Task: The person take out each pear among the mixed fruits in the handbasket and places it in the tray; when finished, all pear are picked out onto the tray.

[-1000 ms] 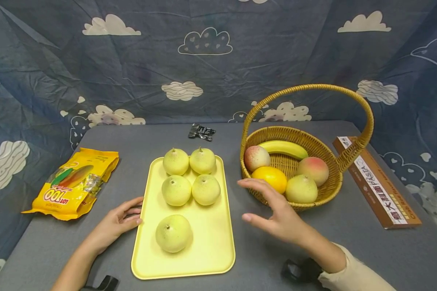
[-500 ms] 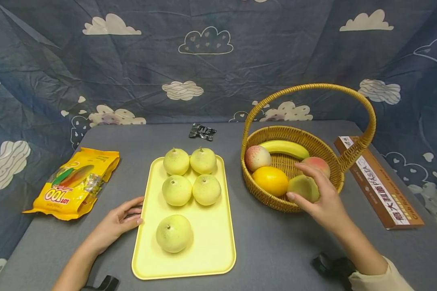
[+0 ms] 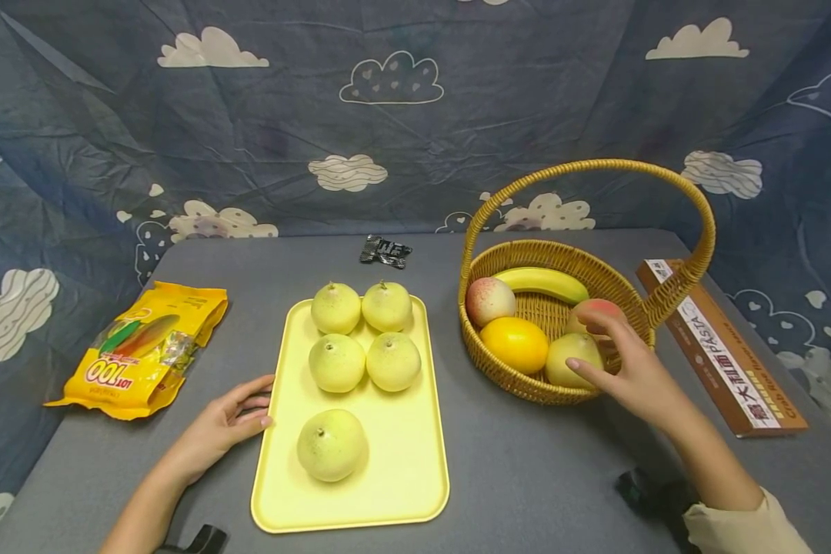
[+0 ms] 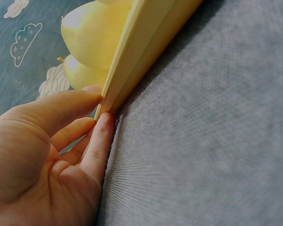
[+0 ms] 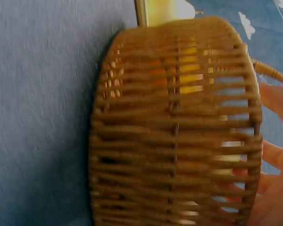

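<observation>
My left hand (image 3: 225,423) pinches the left edge of a pale yellow tray (image 3: 408,477), thumb at the rim and fingertips against its side, as the left wrist view shows. On the tray sit several round yellow-green pears (image 3: 330,445), stems up. Over the right side of a wicker basket (image 3: 508,377) is my right hand (image 3: 630,373), thumb and fingers apart. Its thumb overlaps a pear (image 3: 566,358) in the basket, and its fingers partly cover a peach (image 3: 599,309). From the right wrist, the fingers (image 5: 276,155) show beyond the woven wall.
Also in the basket are a banana (image 3: 543,285), a lemon-yellow fruit (image 3: 515,345) and a second peach (image 3: 490,301). The tall handle (image 3: 589,165) arches over it. A long pasta box (image 3: 723,354) lies right, a yellow snack bag (image 3: 138,350) left, a small black packet (image 3: 385,251) behind.
My right hand has gone from the gap between tray and basket to over the basket's pear, then slightly right, uncovering more of that pear. The left hand and tray look unchanged.
</observation>
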The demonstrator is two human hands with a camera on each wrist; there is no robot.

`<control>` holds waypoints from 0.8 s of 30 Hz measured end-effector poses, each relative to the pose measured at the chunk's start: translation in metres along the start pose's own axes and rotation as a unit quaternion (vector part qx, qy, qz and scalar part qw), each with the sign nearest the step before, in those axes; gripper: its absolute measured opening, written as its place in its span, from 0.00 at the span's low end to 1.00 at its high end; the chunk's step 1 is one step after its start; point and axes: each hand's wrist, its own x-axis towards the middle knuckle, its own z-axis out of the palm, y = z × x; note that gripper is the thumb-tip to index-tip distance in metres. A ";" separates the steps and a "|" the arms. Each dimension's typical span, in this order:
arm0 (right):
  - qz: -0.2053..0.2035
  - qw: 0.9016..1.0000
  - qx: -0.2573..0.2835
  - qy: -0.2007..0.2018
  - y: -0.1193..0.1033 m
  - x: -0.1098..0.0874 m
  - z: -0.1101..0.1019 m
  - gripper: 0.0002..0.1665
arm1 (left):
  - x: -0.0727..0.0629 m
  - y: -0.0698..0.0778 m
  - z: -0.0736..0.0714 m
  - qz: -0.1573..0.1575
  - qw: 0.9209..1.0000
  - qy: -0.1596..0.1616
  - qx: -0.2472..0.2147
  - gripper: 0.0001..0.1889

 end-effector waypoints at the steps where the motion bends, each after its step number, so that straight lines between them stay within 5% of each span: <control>1: 0.004 1.000 0.000 -0.013 0.001 0.001 -0.002 0.37 | 0.000 0.000 0.000 0.001 1.000 0.000 0.000 0.33; 10: 0.003 0.992 -0.044 -0.115 0.006 0.012 -0.017 0.29 | 0.000 0.000 0.000 0.002 1.000 -0.001 0.000 0.33; 16: -0.030 0.991 -0.053 -0.116 0.009 0.015 -0.016 0.27 | 0.000 0.000 0.001 0.003 1.000 -0.005 -0.004 0.33; 24: -0.009 0.992 -0.075 -0.098 0.008 0.012 -0.010 0.32 | 0.000 0.000 0.000 0.000 1.000 -0.006 -0.003 0.33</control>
